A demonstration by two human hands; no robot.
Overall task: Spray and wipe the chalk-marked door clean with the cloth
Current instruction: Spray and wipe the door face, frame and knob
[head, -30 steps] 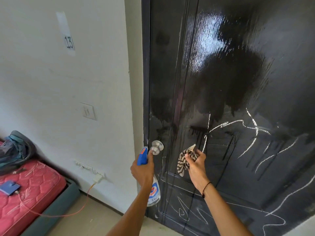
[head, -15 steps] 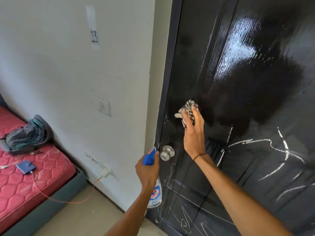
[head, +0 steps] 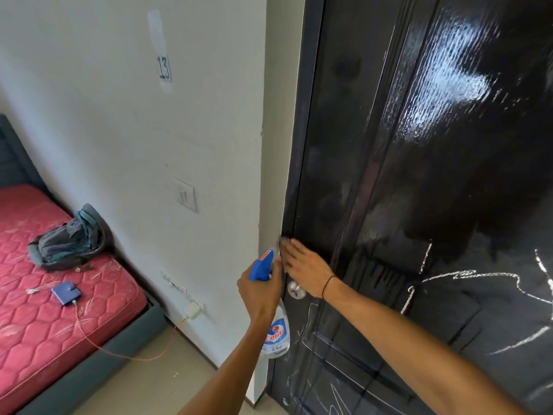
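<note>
Risk-wise: right hand point(head: 302, 265) sweeps near door point(head: 419, 205) left edge just above knob point(head: 296, 287); could knock knob or spray bottle point(head: 269, 310) close by. Wet upper panel may drip over chalk marks point(head: 466, 277) lower right, unwiped. Right grip flat, fingers spread, pressing cloth point(head: 280, 242), mostly hidden beneath. Left hand point(head: 260, 292) grip clenched round bottle neck.

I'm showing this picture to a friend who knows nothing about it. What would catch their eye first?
Probably the glossy black door filling the right side, wet and shining above, with white chalk marks scrawled across its lower half. At its left edge, above the knob, the right hand lies flat on the door, while the left hand grips a blue-topped spray bottle. A red mattress lies at far left.
</note>
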